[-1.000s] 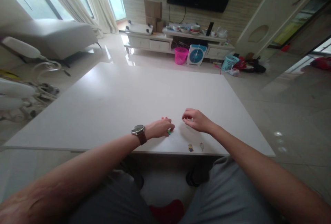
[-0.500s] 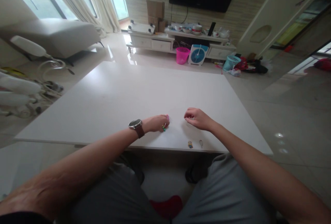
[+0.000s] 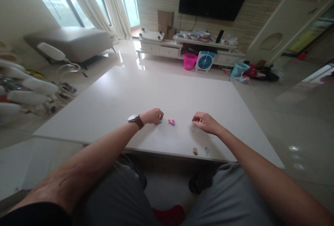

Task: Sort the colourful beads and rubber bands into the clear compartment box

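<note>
My left hand (image 3: 154, 115), with a watch at its wrist, is closed on a small green object (image 3: 160, 121) just above the white table (image 3: 125, 97). To its right a small cluster of pink and orange pieces (image 3: 171, 122) lies on the tabletop. My right hand (image 3: 205, 121) has its fingers curled together over the table; whatever they hold, if anything, is too small to make out. Near the front edge lie a small yellow and blue figure (image 3: 195, 151) and a small silvery item (image 3: 206, 151).
Beyond the table stand a pink basket (image 3: 190, 61), a blue fan (image 3: 205, 61) and a light blue basket (image 3: 239, 70), before a white cabinet (image 3: 171, 51). A grey bench (image 3: 70, 43) is at the left. My legs are under the front edge.
My left hand has moved left, away from the pink and orange pieces, which now lie uncovered, while the green object stays at its fingers. The camera view has shifted slightly.
</note>
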Tool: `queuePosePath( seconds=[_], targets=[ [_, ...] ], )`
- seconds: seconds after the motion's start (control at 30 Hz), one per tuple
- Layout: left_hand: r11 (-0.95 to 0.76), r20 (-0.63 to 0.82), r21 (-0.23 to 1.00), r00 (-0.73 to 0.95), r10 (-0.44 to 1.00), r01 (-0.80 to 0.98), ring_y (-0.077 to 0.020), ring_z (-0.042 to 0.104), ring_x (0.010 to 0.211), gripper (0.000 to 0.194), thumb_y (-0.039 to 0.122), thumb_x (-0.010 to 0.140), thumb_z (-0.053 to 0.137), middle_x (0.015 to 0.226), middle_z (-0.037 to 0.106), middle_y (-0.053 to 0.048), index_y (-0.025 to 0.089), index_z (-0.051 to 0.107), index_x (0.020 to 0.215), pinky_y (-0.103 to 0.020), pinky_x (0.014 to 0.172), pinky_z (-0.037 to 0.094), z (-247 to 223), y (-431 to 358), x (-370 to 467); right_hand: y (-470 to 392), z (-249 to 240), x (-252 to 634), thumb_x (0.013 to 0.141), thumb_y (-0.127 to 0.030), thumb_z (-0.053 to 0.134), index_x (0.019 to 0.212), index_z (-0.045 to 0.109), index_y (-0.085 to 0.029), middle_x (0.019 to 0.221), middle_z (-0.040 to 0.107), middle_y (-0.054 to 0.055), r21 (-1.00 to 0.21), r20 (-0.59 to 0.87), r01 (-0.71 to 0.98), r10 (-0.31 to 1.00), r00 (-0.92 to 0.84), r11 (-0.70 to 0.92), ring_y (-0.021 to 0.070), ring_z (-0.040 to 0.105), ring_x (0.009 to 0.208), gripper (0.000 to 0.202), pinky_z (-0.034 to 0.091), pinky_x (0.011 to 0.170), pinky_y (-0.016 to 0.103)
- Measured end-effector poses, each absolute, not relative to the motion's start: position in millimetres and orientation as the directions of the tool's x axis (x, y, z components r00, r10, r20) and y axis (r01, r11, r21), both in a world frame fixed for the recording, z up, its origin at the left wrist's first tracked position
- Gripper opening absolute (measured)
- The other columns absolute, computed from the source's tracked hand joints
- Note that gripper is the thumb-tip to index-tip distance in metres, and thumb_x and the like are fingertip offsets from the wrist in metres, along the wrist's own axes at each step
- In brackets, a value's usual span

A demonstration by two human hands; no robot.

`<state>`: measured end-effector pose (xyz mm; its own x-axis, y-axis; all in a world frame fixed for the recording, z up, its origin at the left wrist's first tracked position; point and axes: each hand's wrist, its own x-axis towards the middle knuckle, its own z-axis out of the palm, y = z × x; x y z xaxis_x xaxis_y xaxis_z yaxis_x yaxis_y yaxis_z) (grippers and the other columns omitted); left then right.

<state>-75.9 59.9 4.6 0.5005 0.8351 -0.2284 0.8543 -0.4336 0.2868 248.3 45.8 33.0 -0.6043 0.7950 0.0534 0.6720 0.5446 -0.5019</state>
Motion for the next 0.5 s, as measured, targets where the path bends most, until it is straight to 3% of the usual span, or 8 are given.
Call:
queuePosePath(
  seconds=[0.17,0.5],
  targets=[
    [-0.443,-0.239,0.319,0.524,0.818,0.837,-0.0152,0.060,0.081,0.032,0.015,0.062,0.076,0.097,0.063,-0.004,0.019,0.071,0.094,-0.024,0.076,0.049,4,57,-75,49,35,263,0.082,-0.020,0.058,0.082,0.070,-0.017,0.082,0.066,0.004,-0.421,0.083,0.770,0.866,-0.494,0.480,0.0140,0.056,0.072,0.013,0.042,0.069,0.025],
    [-0.458,-0.205,0.375,0.553,0.807,0.806,-0.0153,0.060,0.080,0.021,0.006,0.067,0.064,0.090,0.062,-0.004,0.017,0.073,0.082,-0.025,0.078,0.048,4,57,-65,63,33,276,0.081,-0.022,0.058,0.082,0.071,-0.018,0.084,0.070,0.004,-0.344,0.023,0.854,0.912,-0.409,0.391,0.0142,0.059,0.072,0.014,0.043,0.068,0.025]
  ],
)
